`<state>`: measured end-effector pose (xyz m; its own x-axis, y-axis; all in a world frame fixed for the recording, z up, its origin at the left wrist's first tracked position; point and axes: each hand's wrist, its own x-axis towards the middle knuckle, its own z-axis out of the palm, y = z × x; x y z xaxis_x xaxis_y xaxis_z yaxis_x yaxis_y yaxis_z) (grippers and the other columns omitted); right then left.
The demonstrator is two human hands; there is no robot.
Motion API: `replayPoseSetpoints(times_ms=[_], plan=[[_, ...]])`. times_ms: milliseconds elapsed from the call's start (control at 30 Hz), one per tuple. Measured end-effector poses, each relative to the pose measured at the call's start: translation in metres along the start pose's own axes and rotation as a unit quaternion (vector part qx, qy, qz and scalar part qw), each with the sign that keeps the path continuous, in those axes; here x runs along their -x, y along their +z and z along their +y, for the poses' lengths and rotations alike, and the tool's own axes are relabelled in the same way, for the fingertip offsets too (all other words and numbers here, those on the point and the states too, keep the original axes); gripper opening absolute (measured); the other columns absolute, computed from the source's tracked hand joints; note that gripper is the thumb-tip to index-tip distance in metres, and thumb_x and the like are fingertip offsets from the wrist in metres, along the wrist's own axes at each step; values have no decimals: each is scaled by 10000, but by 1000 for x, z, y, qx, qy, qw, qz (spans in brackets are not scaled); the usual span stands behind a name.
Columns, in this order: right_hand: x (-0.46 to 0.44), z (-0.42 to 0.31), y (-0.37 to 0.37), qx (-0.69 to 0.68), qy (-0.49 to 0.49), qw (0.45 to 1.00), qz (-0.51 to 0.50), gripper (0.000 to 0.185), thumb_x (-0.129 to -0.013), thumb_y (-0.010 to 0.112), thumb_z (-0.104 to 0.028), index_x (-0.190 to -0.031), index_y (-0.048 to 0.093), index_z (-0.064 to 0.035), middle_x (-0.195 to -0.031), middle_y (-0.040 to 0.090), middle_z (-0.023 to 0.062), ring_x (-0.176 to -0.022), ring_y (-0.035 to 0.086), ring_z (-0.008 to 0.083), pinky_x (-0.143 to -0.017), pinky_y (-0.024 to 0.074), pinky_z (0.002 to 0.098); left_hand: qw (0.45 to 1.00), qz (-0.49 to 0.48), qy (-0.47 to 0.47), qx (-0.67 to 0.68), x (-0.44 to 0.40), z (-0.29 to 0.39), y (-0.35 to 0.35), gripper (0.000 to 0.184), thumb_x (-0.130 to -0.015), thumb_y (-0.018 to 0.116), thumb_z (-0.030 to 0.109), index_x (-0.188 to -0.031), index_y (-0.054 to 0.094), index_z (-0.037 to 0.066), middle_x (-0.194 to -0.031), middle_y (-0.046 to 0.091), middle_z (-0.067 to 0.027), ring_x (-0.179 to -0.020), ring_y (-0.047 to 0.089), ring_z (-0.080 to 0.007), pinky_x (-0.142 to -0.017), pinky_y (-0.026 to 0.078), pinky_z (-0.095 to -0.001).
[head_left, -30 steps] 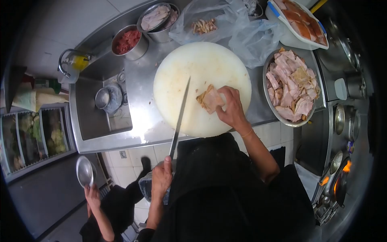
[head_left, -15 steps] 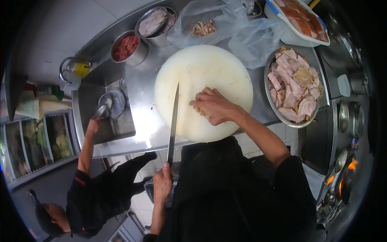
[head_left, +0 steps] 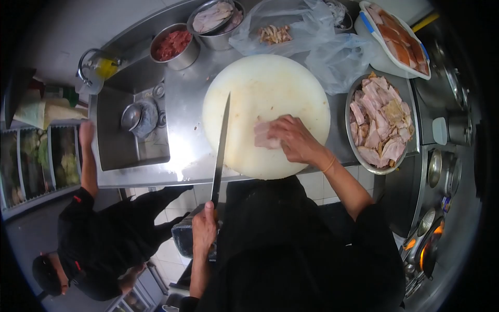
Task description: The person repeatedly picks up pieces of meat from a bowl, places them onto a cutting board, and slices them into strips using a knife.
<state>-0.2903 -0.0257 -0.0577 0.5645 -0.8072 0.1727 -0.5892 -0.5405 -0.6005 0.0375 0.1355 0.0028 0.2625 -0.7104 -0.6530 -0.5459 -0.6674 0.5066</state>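
My left hand (head_left: 204, 229) is closed round the handle of a long-bladed knife (head_left: 221, 151). The blade points away from me, over the left part of a round white cutting board (head_left: 244, 78). On the board, my right hand (head_left: 297, 139) has its fingers curled on a slice of pale pink meat (head_left: 264, 136), which is slightly blurred. Small crumbs lie scattered on the board. Just right of the board stands a metal bowl heaped with cut pale meat (head_left: 382, 122).
Behind the board are a pot of red meat (head_left: 172, 46), a bowl of pale meat (head_left: 213, 18), plastic bags (head_left: 335, 57) and a white tub of brown-skinned meat (head_left: 397, 39). Left are a sink (head_left: 112, 148) and a co-worker (head_left: 104, 234). A flame burns at the stove (head_left: 427, 255).
A pale slice now shows under my right hand, where small brown pieces were. The knife remains in my left hand. The co-worker's hand has left the metal bowl in the sink, moving left.
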Motion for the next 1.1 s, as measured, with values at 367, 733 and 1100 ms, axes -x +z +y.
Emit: replayPoseSetpoints(times_ms=[367,733,1100], plan=[[5,-3,56,-14,81,985,151,440,-801,736,-153,-1218,640,-53,-1268,591,145,-1222,518,366,-1062,433,463,991,-53,15,-124,20,24,3,726,-1078,344,565,-897,670,-58,-848,664,-327,-919,623,-552,-829,480,-556],[5,-26,81,13,155,969,194,430,-806,751,-213,-1196,666,-52,-1275,619,115,-1161,530,352,-987,453,457,976,-53,10,-213,38,25,-1,644,-1083,380,512,-924,681,-34,-903,662,-364,-964,621,-568,-844,475,-616],[3,-22,82,27,157,967,201,416,-812,718,-231,-1185,645,-61,-1277,611,49,-1173,537,291,-924,473,445,961,-61,5,-270,22,16,10,662,-1077,377,505,-869,697,-35,-898,667,-370,-921,630,-578,-868,500,-620]])
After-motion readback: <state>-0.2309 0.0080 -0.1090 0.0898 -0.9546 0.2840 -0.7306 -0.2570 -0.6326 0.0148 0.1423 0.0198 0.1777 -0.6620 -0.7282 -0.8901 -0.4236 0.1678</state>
